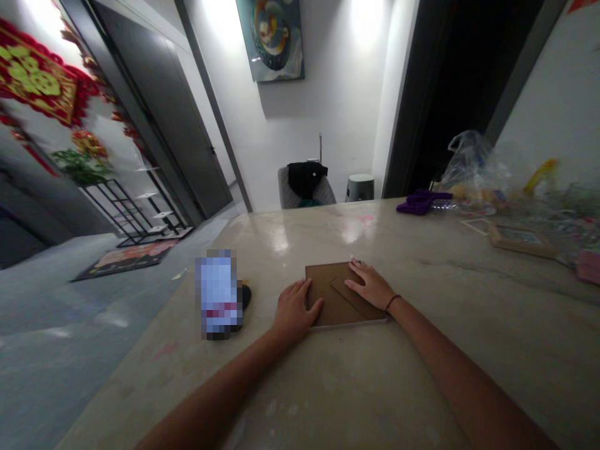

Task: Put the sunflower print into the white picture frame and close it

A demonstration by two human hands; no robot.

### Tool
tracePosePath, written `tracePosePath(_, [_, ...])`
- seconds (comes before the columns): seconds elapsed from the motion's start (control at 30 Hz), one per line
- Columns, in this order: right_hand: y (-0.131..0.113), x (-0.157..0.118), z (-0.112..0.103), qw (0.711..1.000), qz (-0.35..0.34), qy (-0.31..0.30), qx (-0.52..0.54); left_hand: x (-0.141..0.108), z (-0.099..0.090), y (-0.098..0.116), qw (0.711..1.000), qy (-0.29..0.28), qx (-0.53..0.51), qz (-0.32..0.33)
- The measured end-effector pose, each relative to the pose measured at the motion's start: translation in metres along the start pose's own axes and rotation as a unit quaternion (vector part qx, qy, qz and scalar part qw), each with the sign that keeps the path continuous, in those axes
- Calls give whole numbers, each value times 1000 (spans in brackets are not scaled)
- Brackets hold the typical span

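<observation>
A picture frame (328, 306) lies on the table with its brown backing board up. The slanted outline of a stand leg shows on the board. Along its left edge rests my left hand (293, 311), fingers together at the rim and thumb on the board, holding that side. My right hand (374, 289), with a dark cord round the wrist, grips the right side. Its fingers reach the top right corner, and its thumb points inward over the board. What faces the tabletop is hidden.
Left of the frame stands a phone (218, 294) with a blurred screen, a dark round object (245, 296) behind it. To the right are a wooden frame (522, 239), a purple cloth (422, 201) and plastic bags (473, 169). A chair (284, 187) stands beyond the table (300, 400).
</observation>
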State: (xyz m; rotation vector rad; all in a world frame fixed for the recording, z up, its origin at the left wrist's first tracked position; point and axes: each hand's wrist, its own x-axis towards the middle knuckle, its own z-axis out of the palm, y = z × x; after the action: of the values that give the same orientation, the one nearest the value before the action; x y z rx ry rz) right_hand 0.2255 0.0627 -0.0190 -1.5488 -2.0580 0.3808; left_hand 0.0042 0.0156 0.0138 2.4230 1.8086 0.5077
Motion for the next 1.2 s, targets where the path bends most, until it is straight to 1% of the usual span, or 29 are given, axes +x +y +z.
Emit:
tracePosePath(0.1, [0,0,2,999,5,24,26,0,1,0,1000,6,5,-1])
tracePosePath(0.17, [0,-2,1,996,25,77,48,-1,2,0,1000,8,15,-6])
tracePosePath(0.23, [1,-6,-2,986,67,140,56,-1,3,1,1000,8,24,-10])
tracePosePath(0.27, [1,-9,-5,984,81,151,54,-1,2,1,1000,9,28,-11])
tracePosePath(0.3, [2,-12,-8,985,83,139,50,-1,2,1,999,11,31,-12])
tracePosePath(0.33, [3,-15,-13,991,73,105,47,0,2,1,999,12,34,-15])
tracePosePath(0.4, [3,-21,-23,998,38,-9,50,2,1,0,999,11,38,-24])
tracePosePath(0.47, [2,-26,-32,992,28,-114,55,3,2,-3,999,7,32,-32])
tracePosePath(0.5, [2,-27,-36,987,35,-150,54,4,2,-4,999,3,23,-35])
tracePosePath(0.57, [-1,-28,-41,979,50,-193,47,5,4,-7,999,-10,-1,-35])
tracePosePath(0.7, [-6,-27,-42,973,58,-223,28,3,4,-11,998,-51,-25,-19])
tracePosePath(0.83, [-6,-26,-43,970,57,-234,20,1,-4,-11,994,-107,-27,1])
tracePosePath(0.93, [-3,-26,-50,967,57,-246,43,2,-11,-12,988,-146,-37,20])
tracePosePath(1.03, [-4,-26,-53,963,56,-255,62,3,-14,-12,986,-158,-40,17])
tracePosePath(1.2, [-18,-26,-44,971,75,-228,-15,4,-14,-11,987,-160,-31,14])
